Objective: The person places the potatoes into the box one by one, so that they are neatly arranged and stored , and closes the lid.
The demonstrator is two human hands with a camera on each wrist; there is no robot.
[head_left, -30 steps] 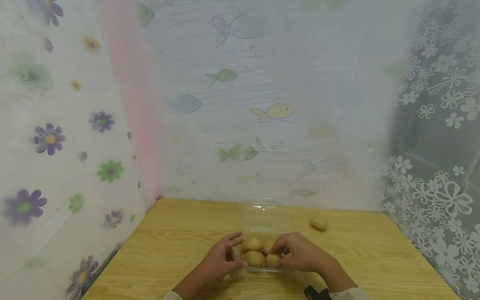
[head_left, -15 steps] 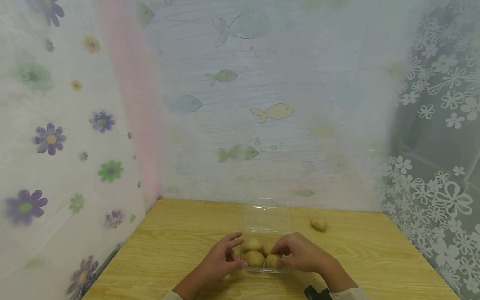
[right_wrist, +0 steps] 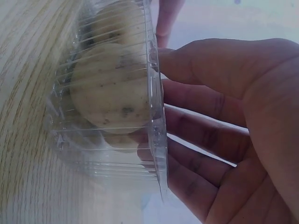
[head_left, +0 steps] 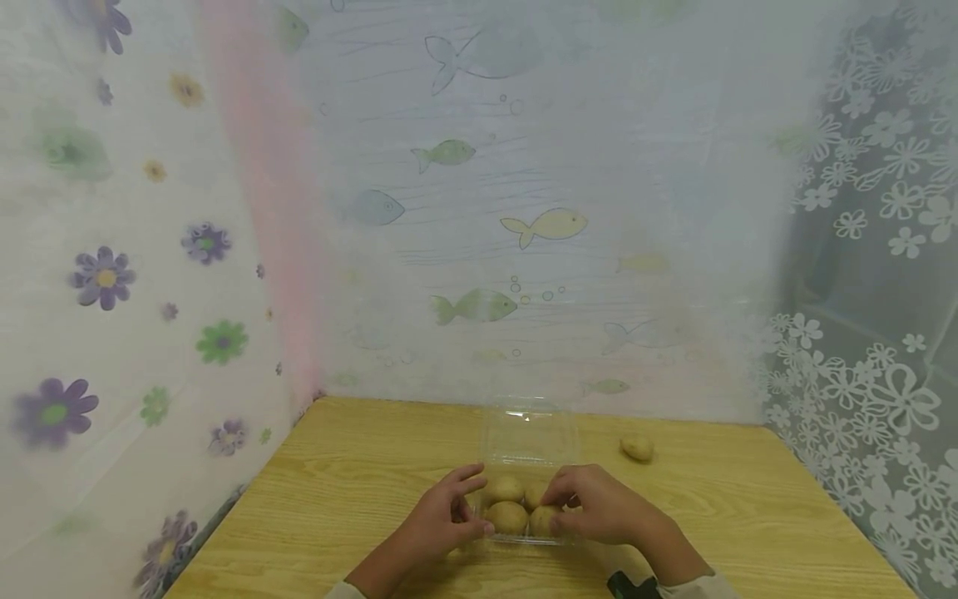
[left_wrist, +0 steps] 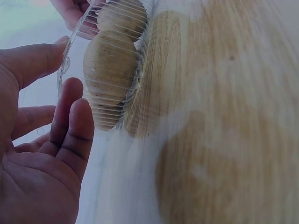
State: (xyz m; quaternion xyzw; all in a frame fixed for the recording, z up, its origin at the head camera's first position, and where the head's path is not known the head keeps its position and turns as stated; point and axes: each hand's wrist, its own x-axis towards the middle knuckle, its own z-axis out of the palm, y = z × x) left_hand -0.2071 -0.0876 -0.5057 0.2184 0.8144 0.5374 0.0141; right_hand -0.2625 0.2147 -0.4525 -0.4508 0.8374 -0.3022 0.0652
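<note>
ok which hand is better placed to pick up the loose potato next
The right hand, most likely: it is nearer the loose potato, which lies on that side of the table. The left hand is at the opposite side of the clear container and would have to reach across.

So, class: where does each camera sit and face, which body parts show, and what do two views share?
Head: worn there, facing forward and down at the clear clamshell box; left hand, right hand, forearms show.
Left wrist: worn there, facing the box; left hand, right fingers show.
Right wrist: worn there, facing the box; right hand, part of the left show.
Both wrist views share the boxed potatoes.
</note>
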